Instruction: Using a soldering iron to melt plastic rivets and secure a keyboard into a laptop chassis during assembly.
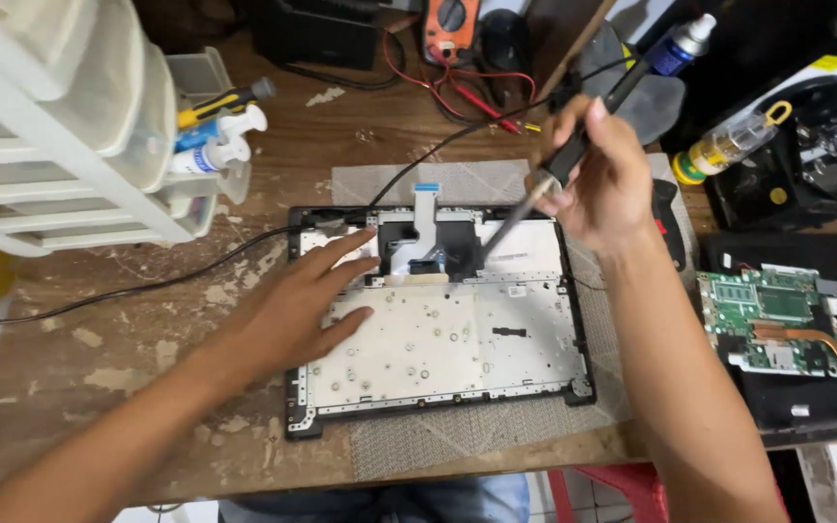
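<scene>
Forearms frame a stripped laptop keyboard shell lying on a grey mat at mid-surface; its green circuit board already sits out, well apart to the right. Left hand presses flat and open on the metal backplate, while right hand holds a corded soldering iron, tip down beside the blue-ended ribbon cable: judged disassembly done, rework in hand, reassembly outstanding
</scene>
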